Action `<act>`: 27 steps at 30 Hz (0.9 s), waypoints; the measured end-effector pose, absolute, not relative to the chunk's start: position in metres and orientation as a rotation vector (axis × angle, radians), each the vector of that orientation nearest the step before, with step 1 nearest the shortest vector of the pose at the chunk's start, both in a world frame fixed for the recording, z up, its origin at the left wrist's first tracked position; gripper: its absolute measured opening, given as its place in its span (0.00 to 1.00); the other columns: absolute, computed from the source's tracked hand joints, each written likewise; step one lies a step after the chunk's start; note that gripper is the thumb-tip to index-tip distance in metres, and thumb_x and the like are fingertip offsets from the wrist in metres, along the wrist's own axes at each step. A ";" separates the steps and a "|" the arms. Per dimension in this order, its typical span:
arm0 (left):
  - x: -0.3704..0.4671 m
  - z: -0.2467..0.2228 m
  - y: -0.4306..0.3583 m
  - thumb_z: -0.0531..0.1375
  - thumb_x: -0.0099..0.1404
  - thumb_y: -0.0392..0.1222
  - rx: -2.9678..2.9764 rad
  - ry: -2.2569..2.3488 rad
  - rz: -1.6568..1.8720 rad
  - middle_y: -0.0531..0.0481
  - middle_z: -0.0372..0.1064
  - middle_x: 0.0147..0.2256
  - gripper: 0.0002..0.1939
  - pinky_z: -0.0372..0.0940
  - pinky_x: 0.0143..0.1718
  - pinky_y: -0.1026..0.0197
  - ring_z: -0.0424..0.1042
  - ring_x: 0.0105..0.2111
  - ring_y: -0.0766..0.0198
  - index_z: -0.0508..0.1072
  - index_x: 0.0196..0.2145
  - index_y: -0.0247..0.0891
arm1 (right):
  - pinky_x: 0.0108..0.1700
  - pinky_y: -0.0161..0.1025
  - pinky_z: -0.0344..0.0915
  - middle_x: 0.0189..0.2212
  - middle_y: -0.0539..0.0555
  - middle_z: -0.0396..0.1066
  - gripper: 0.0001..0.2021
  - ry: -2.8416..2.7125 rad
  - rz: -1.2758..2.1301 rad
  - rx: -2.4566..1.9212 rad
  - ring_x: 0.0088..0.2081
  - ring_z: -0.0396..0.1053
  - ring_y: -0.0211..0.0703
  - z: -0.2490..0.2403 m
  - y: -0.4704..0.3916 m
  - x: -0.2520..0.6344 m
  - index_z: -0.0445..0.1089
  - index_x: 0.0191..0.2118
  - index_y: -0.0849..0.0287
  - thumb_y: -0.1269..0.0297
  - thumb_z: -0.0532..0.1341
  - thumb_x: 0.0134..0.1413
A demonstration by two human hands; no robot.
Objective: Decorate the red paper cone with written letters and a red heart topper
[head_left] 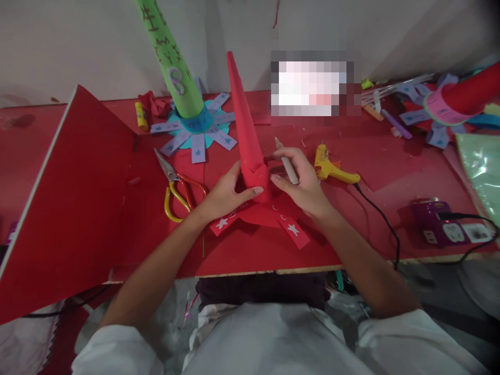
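A tall red paper cone stands tilted slightly left on a red base with strips bearing white stars. My left hand grips its lower part, thumb across the front. Close to the cone's right side, my right hand is curled around a pale marker pen, whose tip points up and away. Whether its fingertips touch the cone is hard to make out. Left of my left hand lie scissors with yellow and orange handles. To the right of my right hand rests a yellow glue gun.
Behind stands a green paper cone on a blue base, beside a yellow glue stick. At left rises a red board. A purple power adapter with cables sits at right, near another red cone.
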State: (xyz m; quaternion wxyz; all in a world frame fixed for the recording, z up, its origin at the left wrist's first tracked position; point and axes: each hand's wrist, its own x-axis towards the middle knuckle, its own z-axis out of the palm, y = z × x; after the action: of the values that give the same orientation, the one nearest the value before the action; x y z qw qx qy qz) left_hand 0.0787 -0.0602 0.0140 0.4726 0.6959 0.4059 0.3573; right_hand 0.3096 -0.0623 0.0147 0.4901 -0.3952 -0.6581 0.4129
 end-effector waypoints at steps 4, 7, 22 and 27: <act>0.079 0.026 -0.067 0.69 0.67 0.63 1.793 1.164 0.882 0.37 0.74 0.63 0.37 0.73 0.61 0.42 0.77 0.61 0.42 0.68 0.65 0.41 | 0.60 0.58 0.81 0.58 0.55 0.76 0.15 -1.573 0.933 -0.974 0.60 0.78 0.53 0.020 -0.063 0.312 0.70 0.57 0.43 0.53 0.67 0.68; 0.080 0.031 -0.073 0.69 0.66 0.67 1.903 1.309 0.881 0.40 0.78 0.56 0.37 0.75 0.56 0.42 0.79 0.56 0.41 0.69 0.63 0.43 | 0.59 0.58 0.81 0.56 0.54 0.77 0.15 -1.627 0.903 -0.973 0.57 0.79 0.54 0.023 -0.065 0.313 0.71 0.55 0.44 0.52 0.68 0.68; 0.079 0.030 -0.074 0.67 0.70 0.65 2.149 1.173 0.858 0.36 0.73 0.64 0.39 0.72 0.61 0.41 0.75 0.62 0.39 0.64 0.69 0.44 | 0.56 0.55 0.82 0.52 0.53 0.78 0.13 -1.709 0.815 -0.861 0.51 0.80 0.51 0.031 -0.068 0.314 0.76 0.55 0.44 0.59 0.70 0.66; 0.077 0.027 -0.075 0.66 0.71 0.63 2.192 1.181 1.044 0.38 0.72 0.65 0.36 0.69 0.64 0.43 0.74 0.63 0.41 0.64 0.69 0.45 | 0.59 0.53 0.82 0.55 0.53 0.78 0.16 -1.662 0.906 -0.791 0.52 0.82 0.49 0.035 -0.070 0.315 0.75 0.58 0.43 0.60 0.70 0.67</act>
State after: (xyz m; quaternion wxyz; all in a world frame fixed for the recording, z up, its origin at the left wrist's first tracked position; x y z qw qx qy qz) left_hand 0.0773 -0.0751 0.0268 0.2190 0.7920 0.4269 0.3774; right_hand 0.3148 -0.0703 0.0347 0.5184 -0.3296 -0.6928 0.3777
